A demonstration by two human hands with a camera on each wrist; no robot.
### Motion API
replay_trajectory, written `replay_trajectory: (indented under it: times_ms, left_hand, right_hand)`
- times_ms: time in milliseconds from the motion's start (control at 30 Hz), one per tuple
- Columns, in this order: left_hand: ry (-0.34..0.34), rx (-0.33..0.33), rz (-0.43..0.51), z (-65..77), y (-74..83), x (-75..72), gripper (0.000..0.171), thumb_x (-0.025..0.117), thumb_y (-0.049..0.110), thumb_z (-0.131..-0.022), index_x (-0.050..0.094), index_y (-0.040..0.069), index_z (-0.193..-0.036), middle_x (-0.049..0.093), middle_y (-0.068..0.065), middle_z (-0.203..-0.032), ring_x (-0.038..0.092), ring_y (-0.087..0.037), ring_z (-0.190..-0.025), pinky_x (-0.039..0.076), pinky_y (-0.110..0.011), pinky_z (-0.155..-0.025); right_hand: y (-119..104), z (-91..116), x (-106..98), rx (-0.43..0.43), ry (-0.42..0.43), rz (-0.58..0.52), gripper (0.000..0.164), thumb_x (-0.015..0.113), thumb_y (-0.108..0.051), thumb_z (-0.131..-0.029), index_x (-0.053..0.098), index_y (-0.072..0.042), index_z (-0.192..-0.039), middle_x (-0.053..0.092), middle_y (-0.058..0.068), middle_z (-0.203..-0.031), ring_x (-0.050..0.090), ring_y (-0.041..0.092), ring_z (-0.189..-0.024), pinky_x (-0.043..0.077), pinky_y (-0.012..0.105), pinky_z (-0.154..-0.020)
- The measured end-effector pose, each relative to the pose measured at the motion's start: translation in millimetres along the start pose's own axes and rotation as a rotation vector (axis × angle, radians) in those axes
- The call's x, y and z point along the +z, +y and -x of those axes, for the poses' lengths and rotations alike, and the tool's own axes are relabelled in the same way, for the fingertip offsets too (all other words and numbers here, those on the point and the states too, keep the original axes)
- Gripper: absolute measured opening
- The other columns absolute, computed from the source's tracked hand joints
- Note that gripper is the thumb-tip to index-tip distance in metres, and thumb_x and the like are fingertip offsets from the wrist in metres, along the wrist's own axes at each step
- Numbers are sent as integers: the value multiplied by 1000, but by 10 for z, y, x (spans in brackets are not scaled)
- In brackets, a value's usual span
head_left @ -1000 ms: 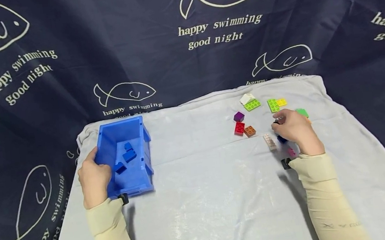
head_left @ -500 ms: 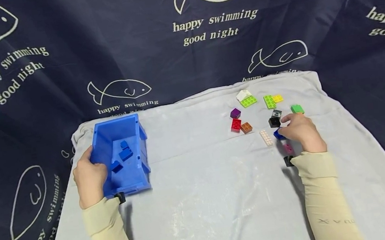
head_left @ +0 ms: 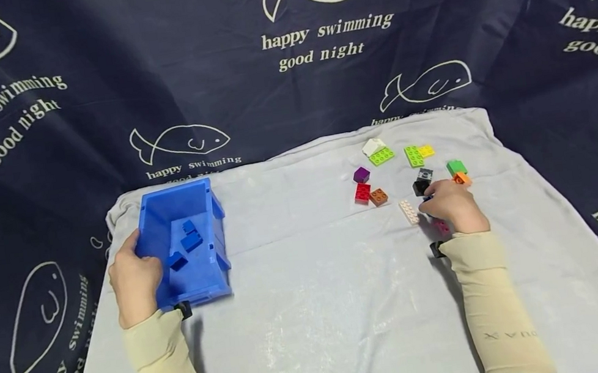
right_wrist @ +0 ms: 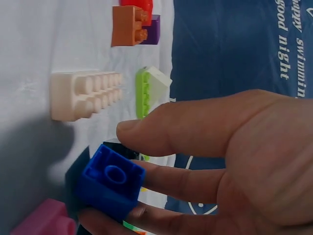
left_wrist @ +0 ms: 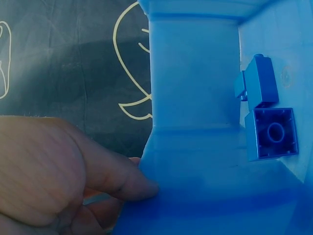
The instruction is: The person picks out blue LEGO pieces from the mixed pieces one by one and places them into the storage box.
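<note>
My left hand (head_left: 135, 279) grips the near-left wall of a blue plastic bin (head_left: 217, 232), thumb inside and fingers outside. Several blue toy bricks (left_wrist: 262, 81) lie on the bin's floor. On the right, my right hand (head_left: 453, 204) is over a blue building brick (right_wrist: 105, 196), which lies tilted with its hollow underside showing in the right wrist view. The fingers touch it from beside and below, while the thumb (right_wrist: 161, 125) stays apart from it. Just beyond are black bricks (head_left: 421, 187); a pink brick (right_wrist: 46, 220) lies on the near side.
A white brick (head_left: 409, 212) lies left of my right hand. Farther off are brown (head_left: 379, 196), red (head_left: 362, 193) and purple bricks (head_left: 361, 174). Light green (head_left: 414, 156), yellow (head_left: 426, 150), green (head_left: 456, 167) and orange bricks (head_left: 461, 178) lie towards the back right. A dark curtain (head_left: 241, 64) hangs behind.
My right hand has moved from over the black bricks, nearer to me, onto the blue brick. My left hand keeps its hold on the bin. The head view has shifted slightly.
</note>
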State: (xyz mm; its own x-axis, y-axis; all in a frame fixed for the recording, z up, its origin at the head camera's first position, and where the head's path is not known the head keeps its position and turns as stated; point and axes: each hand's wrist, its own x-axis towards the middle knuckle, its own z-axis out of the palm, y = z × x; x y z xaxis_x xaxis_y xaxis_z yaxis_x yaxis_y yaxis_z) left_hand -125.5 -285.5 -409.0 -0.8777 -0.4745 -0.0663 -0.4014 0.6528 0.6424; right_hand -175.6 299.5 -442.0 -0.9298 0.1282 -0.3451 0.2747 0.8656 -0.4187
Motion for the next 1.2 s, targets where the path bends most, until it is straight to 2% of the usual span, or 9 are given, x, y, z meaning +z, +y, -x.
replay_trajectory:
  times_ms: [167,433,900,1200]
  left_hand:
    - [2,3,-1,-3,-1,-2,74,35,1,-88,36,13,-162,39,-26,-160,40,-53,-142,35,-69,-111]
    - [9,18,1,-25,3,13,74,36,1,-87,38,12,-161,40,-26,-158,41,-53,-142,34,-68,-112]
    - [15,-1,-7,42,-78,12,74,35,1,-88,37,12,-161,40,-27,-158,41,-55,-141,35,-69,-111]
    - [14,11,-17,7,-11,-9,75,36,1,-87,37,10,-161,40,-28,-158,41,-56,-140,36,-71,-109]
  right_hand:
    - [6,-41,65,-10,15,7,42,65,-18,-86,68,5,-121,66,28,-120,61,34,-84,49,44,-74]
    - [22,-53,103,-28,65,12,33,62,-12,-86,70,2,-115,65,31,-123,62,37,-88,49,43,-70]
    - [-11,-64,117,-18,41,6,26,58,-8,-87,70,-2,-108,64,29,-118,59,33,-80,48,36,-60]
    - [-28,-45,102,-14,33,3,19,58,-9,-88,69,-5,-103,62,25,-113,58,33,-82,46,37,-64]
